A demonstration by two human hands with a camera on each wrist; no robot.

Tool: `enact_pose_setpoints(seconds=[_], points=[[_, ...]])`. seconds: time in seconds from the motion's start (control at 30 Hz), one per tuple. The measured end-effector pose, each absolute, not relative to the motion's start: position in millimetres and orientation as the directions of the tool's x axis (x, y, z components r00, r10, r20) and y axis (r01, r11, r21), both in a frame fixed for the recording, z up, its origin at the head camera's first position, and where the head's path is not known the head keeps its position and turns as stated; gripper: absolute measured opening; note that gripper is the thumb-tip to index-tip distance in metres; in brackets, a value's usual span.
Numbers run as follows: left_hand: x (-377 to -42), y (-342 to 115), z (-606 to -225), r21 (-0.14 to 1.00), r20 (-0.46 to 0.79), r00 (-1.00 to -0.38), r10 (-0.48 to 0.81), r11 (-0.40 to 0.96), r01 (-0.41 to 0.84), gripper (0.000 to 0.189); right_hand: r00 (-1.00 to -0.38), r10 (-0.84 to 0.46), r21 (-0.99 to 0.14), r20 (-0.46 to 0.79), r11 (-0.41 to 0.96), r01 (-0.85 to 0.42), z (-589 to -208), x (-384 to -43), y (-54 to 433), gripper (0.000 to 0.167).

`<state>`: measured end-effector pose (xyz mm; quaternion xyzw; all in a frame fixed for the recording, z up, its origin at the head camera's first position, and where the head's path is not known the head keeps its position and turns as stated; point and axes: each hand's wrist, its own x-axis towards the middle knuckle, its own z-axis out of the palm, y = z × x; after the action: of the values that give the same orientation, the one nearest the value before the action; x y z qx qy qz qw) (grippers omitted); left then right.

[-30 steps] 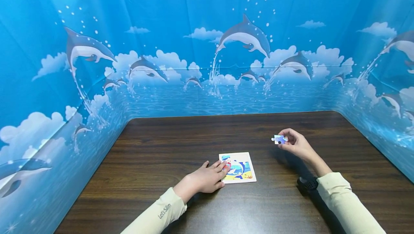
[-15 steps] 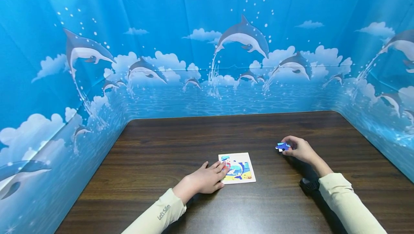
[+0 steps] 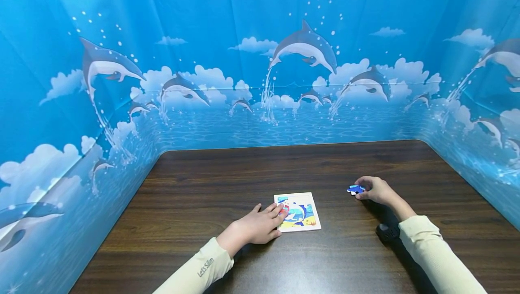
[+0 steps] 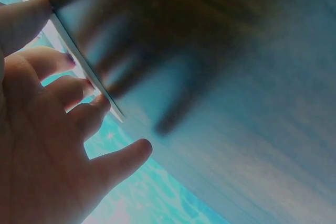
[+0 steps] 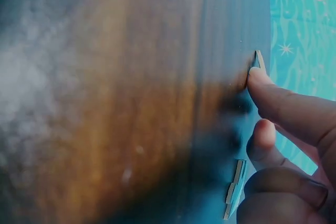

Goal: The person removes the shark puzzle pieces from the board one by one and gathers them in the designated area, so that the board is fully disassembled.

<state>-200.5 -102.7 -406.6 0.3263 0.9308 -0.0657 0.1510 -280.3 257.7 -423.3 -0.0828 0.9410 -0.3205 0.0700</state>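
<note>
In the head view, my left hand (image 3: 262,224) rests with fingers spread over the left edge of a small square puzzle board (image 3: 314,225). The board has a pale frame and a picture of a dolphin in blue, white and yellow; the fingers hide part of its left side. To the right, my right hand (image 3: 374,190) pinches a blue and white jigsaw piece (image 3: 355,189) by its right side, low over the table. From the right wrist, thin wooden edges show by a fingertip and below the fingers (image 5: 283,108). The left wrist view shows the board's edge (image 4: 84,64) under bent fingertips.
The dark wood-grain table (image 3: 211,181) runs back to a blue cloth backdrop (image 3: 227,127) printed with dolphins, clouds and water, which encloses the back and both sides. A black wrist device (image 3: 387,232) sits at the right sleeve.
My right hand has come down toward the table, slightly nearer to me, with the jigsaw piece turning from raised to flatter. My left hand stays on the board.
</note>
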Motion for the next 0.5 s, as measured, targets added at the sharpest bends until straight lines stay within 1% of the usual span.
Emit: enact_pose_setpoints(seconds=[0.3,0.5], points=[[-200.4,-103.2,-405.7,-0.026,-0.328,-0.739,0.588,0.777,0.629,0.058,-0.978,-0.172,-0.6,-0.117,0.797,-0.068,-421.6,-282.8,258.3,0.042],[-198.6,-101.8,-402.2,-0.028,-0.337,-0.742,0.579,0.782,0.623,0.057,-0.978,-0.181,-0.582,-0.101,0.808,-0.089,-422.2,-283.9,257.5,0.048]])
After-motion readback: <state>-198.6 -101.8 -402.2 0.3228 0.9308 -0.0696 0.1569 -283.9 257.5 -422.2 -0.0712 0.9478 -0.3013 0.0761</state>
